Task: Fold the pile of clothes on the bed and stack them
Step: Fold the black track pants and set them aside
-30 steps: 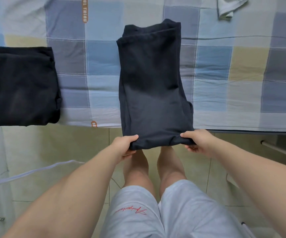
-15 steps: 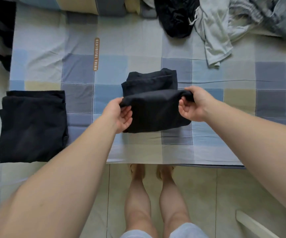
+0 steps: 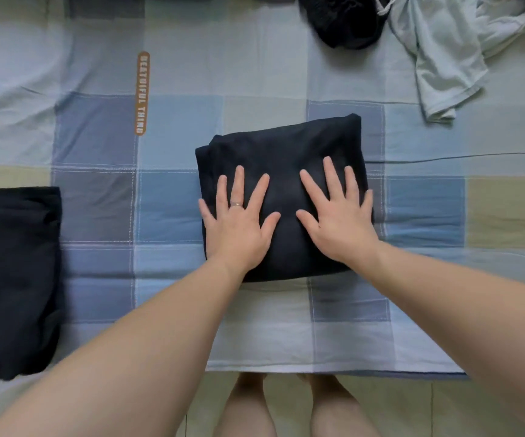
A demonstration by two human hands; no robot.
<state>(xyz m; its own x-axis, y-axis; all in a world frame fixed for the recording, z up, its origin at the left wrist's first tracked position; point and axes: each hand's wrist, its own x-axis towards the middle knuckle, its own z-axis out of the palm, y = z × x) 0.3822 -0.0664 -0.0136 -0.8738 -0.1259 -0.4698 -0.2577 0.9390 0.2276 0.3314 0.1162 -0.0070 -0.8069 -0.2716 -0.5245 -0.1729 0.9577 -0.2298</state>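
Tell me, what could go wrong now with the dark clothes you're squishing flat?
Two things might. The left hand and right hand only press flat on the folded dark garment, so its layers could slip open when it is lifted. The dark stack at the left lies close to the near edge of the bed, so adding a piece could push it off.

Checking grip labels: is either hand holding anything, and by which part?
Nothing is held. The left hand and right hand press flat, fingers spread, on top of the folded dark garment.
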